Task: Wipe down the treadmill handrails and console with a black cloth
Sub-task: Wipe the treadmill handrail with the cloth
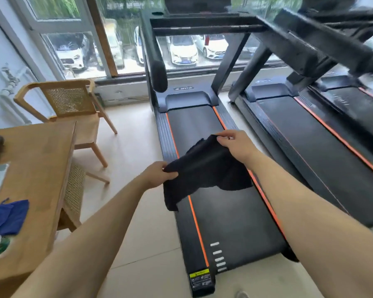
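Both forearms of mine fill the bottom of the view, stretched forward. Starting at the left, one wooden table [41,151] carries a single blue cloth [9,216] near its close edge. One wicker chair [71,102] stands at its far end and a second [73,190] is tucked in at its side. My left hand [157,175] pinches the left edge of the one black cloth [202,168], and my right hand [235,143] pinches its top corner, with the fingers on both sides clamped on fabric. The cloth hangs spread between them in the air above the near treadmill's belt [224,211], resting on nothing. I count three treadmills side by side, the third only partly in view at the right edge. On the nearest one, the left handrail [157,67] and the console [196,5], blurred at the top, sit well beyond the cloth. I judge that wiping has not begun, so the handrails and console are all left to do.
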A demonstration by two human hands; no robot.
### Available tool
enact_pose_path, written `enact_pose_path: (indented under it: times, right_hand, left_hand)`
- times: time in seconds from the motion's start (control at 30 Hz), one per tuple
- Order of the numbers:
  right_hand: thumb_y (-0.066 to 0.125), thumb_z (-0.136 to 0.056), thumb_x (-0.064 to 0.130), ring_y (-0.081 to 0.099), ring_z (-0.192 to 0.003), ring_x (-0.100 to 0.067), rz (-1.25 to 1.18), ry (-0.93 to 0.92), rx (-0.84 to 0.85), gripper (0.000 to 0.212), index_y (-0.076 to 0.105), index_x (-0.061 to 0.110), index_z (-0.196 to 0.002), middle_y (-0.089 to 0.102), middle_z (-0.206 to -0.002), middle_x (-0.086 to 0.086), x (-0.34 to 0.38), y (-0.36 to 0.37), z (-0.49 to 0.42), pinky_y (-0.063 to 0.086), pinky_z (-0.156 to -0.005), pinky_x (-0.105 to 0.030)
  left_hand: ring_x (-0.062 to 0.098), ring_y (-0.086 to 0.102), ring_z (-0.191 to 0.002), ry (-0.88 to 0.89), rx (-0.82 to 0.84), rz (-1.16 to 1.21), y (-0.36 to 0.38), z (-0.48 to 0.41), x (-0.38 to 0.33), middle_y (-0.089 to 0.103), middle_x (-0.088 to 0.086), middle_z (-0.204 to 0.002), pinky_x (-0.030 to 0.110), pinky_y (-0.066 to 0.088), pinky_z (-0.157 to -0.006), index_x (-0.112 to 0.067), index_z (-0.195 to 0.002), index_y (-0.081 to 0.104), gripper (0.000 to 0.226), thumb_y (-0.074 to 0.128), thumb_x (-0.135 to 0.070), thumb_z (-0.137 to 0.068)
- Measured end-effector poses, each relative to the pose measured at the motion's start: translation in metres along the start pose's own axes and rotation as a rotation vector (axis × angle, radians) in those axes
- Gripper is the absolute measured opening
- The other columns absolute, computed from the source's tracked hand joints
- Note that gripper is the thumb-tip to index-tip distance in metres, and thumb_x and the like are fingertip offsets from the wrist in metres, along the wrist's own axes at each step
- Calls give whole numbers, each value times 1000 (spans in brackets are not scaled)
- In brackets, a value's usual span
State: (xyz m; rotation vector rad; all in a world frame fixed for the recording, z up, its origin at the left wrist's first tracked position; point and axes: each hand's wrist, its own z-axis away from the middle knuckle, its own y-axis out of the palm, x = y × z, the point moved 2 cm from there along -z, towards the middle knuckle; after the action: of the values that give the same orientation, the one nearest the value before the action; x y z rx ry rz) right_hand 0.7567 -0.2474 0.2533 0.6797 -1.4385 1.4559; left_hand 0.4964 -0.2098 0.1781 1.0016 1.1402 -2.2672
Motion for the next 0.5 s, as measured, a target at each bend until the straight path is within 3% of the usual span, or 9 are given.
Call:
enact_pose_path:
  times: [0.07, 0.13, 0.23, 0.37, 0.5]
  right_hand:
    - [64, -93, 35, 66, -103, -24, 40, -5, -23, 15, 75, 27, -100, 71, -105, -2, -21, -44, -11, 52, -98, -39]
    - [59, -98, 32, 64, -95, -19, 51, -18, -8, 13, 71, 27, -97, 68, -99, 2, -36, -85, -24, 51, -83, -32]
    - [53, -101, 29, 60, -85, -14, 48, -68, 4, 16, 68, 22, -100, 65, -94, 4, -41, -139, -46, 42, -69, -25]
    - [50, -103, 30, 54, -80, -5, 23, -128, 23, 17, 64, 20, -104, 58, -88, 10, -25, -181, -76, 38, -67, -20]
    - [58, -96, 45, 59, -87, -14, -33, -197, 44, 23, 64, 26, -85, 62, -87, 9, 11, -192, -105, 42, -76, -28]
  left_hand:
    - [27, 68, -105, 6, -64, 116, 15, -16, -35, 73, 6, -111, 37, 55, -93, -11, -117, 71, 24, 62, -24, -98]
    - [26, 69, -104, 27, -139, 196, 27, -30, -73, 75, 6, -111, 45, 53, -100, -16, -118, 72, 23, 60, -24, -100]
    - [25, 69, -103, 115, -295, 282, 35, -44, -132, 74, 5, -110, 37, 55, -93, -22, -117, 71, 21, 57, -23, -102]
    - [25, 67, -92, 161, -572, -8, 18, -53, -193, 72, -3, -89, 37, 52, -81, -27, -94, 72, 20, 57, -41, -98]
    - [18, 66, -91, 158, -729, -122, -19, -59, -241, 73, -6, -91, 38, 51, -82, -34, -96, 75, 25, 55, -49, -94]
